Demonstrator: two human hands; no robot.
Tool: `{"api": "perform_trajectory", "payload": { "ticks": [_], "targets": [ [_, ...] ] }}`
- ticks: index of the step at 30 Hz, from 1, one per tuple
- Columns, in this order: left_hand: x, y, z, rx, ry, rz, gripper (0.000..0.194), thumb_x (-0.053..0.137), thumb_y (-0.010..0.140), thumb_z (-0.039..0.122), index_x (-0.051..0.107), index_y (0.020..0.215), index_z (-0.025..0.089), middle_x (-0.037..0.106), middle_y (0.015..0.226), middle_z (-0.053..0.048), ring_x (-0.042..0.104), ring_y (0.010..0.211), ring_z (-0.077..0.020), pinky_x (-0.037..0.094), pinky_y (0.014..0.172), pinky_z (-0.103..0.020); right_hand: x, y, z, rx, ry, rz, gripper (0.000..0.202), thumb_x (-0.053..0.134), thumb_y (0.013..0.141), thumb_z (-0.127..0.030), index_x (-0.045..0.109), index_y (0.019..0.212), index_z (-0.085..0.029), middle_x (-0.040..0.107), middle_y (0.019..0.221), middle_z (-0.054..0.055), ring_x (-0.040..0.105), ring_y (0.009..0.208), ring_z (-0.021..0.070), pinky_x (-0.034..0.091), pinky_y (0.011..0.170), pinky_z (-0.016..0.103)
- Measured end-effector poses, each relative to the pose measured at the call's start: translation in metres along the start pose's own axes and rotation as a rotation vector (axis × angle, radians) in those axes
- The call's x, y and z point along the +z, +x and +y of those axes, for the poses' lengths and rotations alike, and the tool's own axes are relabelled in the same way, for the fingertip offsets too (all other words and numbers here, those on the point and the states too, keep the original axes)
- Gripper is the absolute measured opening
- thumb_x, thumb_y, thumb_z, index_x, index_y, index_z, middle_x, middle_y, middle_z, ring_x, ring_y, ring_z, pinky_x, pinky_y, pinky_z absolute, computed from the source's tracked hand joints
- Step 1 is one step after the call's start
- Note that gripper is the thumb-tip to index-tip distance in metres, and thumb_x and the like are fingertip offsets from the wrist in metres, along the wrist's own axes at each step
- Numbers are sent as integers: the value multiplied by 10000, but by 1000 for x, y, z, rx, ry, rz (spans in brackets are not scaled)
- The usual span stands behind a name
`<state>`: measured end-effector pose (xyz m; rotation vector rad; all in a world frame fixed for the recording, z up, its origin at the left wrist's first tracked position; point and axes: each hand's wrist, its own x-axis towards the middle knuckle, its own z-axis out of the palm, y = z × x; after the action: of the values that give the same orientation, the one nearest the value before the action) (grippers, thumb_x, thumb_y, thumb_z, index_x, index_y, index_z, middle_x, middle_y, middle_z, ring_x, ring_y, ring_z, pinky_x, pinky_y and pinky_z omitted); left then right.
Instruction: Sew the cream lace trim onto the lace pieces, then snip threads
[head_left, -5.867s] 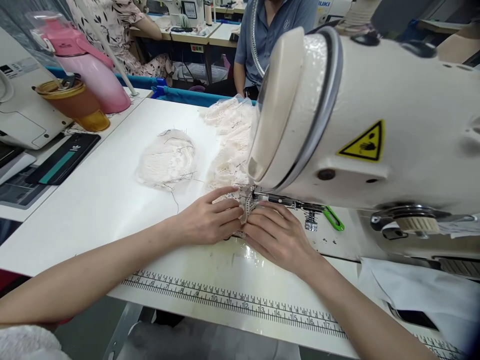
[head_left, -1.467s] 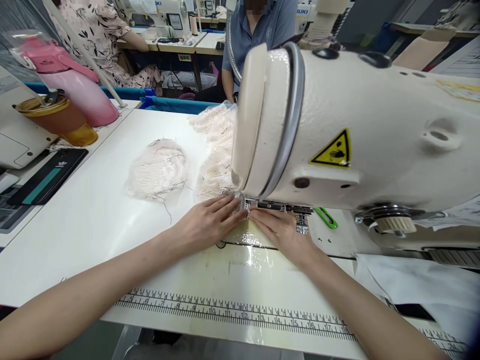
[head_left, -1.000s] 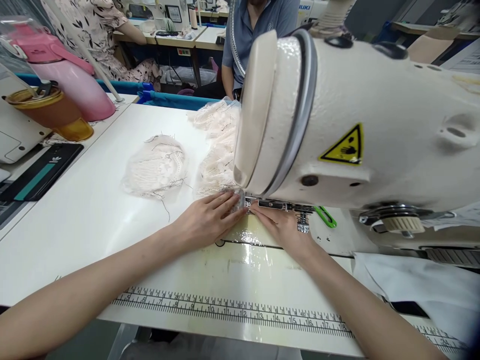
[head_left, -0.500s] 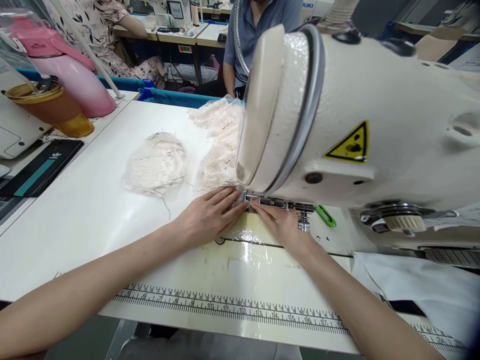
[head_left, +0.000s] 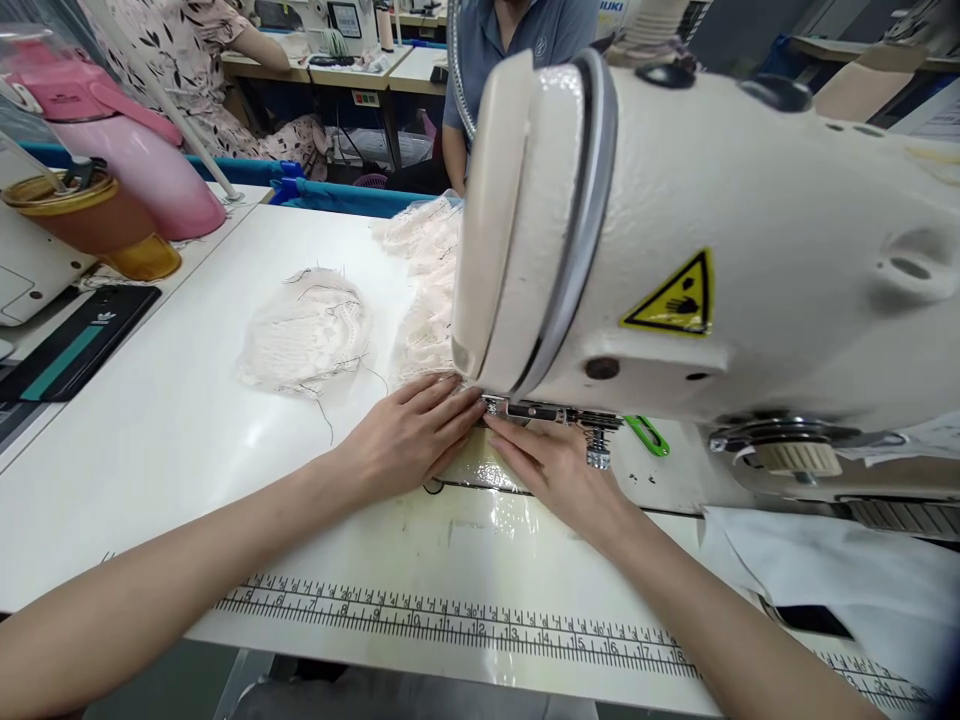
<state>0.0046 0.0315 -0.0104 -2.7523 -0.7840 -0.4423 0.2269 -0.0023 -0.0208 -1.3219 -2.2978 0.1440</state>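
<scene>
A white sewing machine (head_left: 675,250) fills the upper right, its needle area low at the center. My left hand (head_left: 412,435) lies palm down just left of the needle area, fingers stretched over the near edge of pale lace fabric (head_left: 427,290). Under the machine head, my right hand (head_left: 559,470) reaches in from the right, fingertips close to the presser foot and partly hidden by metal parts. What its fingers touch is too small to make out. A separate round lace piece (head_left: 307,330) with loose threads lies on the table to the left.
A black phone (head_left: 82,340), a brown cup (head_left: 97,215) and a pink bottle (head_left: 142,160) stand at the left. A green snipper (head_left: 647,436) lies behind my right hand. White cloth (head_left: 847,570) is at the right; a printed ruler (head_left: 450,630) runs along the front edge. Two people sit beyond.
The view has shifted slightly, so the machine appears farther left. My right hand's fingers now sit a little lower and farther from the needle area; my left hand stays flat beside it.
</scene>
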Motion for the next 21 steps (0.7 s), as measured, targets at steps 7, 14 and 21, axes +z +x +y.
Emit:
{"api": "perform_trajectory", "payload": {
  "ticks": [7,14,21],
  "targets": [
    [-1,0,0,13,23,9,306,402,998,226,612,1199,128,668,1207,-77,601,1175,-243,442,1050,-409,-4,1,2,48,144,-53,297,498,958,-348,655,1200,-276,746,988,-8,698,896,162,561,774,307],
    [0,0,0,-12,31,18,307,409,996,245,619,1187,128,665,1213,-77,593,1185,-246,425,1061,-411,-10,5,-3,62,62,-93,319,495,945,-382,635,1228,-336,747,951,2,681,989,210,571,821,374],
    [2,0,1,-60,8,-33,346,399,993,294,596,1223,127,624,1276,-102,533,1256,-276,386,1085,-445,-7,5,-2,63,11,-88,341,484,941,-403,636,1236,-324,729,1000,44,645,1050,255,528,885,447]
  ]
}}
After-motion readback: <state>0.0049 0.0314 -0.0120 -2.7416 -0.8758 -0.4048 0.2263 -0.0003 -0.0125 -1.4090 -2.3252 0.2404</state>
